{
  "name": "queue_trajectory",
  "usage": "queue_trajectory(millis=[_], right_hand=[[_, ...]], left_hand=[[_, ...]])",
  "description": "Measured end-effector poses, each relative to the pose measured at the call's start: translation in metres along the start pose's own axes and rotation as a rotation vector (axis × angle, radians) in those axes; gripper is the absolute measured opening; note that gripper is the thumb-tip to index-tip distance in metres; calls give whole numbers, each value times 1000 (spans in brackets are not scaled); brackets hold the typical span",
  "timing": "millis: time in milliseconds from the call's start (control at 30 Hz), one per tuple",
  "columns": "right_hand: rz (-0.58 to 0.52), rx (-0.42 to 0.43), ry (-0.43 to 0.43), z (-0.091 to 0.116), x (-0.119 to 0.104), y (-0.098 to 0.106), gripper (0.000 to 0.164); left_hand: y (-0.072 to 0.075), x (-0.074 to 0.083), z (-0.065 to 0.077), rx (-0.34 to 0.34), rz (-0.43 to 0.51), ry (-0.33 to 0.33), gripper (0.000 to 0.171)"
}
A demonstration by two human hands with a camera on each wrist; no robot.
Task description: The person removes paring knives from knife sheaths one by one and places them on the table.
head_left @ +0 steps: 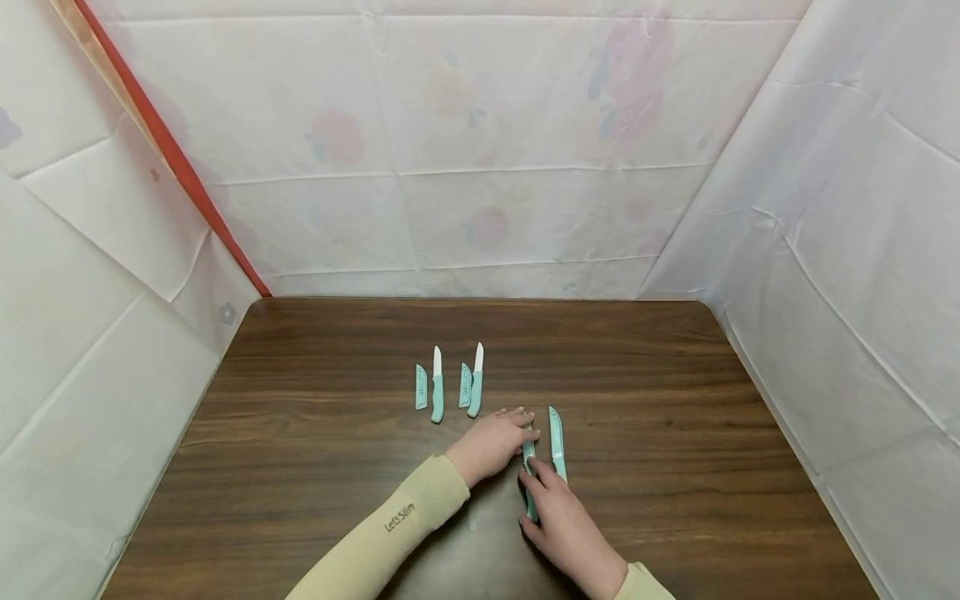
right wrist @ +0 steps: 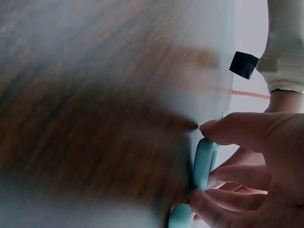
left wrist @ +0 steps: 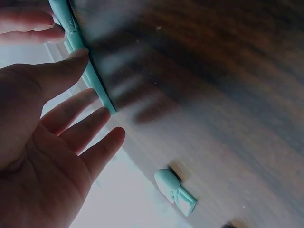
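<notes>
A teal knife (head_left: 531, 505) in its matching sheath (head_left: 528, 450) lies on the wooden table, right of the middle. My left hand (head_left: 491, 446) pinches the sheath between thumb and fingertips at its far part. At the near end, my right hand (head_left: 566, 521) holds the handle (right wrist: 204, 164), thumb on one side and fingers on the other. Just to the right lies a second sheathed teal knife (head_left: 557, 437), its handle partly behind the right hand. The blade of the held knife is hidden in the sheath.
Farther back and left, two bare knives with white blades and teal handles, a left one (head_left: 438, 392) and a right one (head_left: 476, 387), each lie beside a teal sheath; the left sheath (head_left: 421, 387) stands apart. Pale cloth (head_left: 480, 167) hangs around the table (head_left: 300, 433).
</notes>
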State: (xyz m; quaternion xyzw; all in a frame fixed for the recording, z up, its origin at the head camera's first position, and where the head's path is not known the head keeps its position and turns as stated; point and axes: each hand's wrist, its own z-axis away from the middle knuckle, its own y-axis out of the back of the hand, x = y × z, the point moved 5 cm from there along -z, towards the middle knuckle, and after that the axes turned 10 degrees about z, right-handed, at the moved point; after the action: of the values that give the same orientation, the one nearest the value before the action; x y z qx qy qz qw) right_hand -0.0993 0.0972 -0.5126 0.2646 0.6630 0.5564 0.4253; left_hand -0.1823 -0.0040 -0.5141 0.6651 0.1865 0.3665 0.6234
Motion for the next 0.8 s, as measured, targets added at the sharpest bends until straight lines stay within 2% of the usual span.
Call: queue_trajectory(millis=[367,800], right_hand=[[-64,36,5,0,1,10,53],[-110,44,-18,0,4,20,53]], left_hand=[[0,4,-2,9,-25,21,39],[2,7,-3,30,1,79,27]])
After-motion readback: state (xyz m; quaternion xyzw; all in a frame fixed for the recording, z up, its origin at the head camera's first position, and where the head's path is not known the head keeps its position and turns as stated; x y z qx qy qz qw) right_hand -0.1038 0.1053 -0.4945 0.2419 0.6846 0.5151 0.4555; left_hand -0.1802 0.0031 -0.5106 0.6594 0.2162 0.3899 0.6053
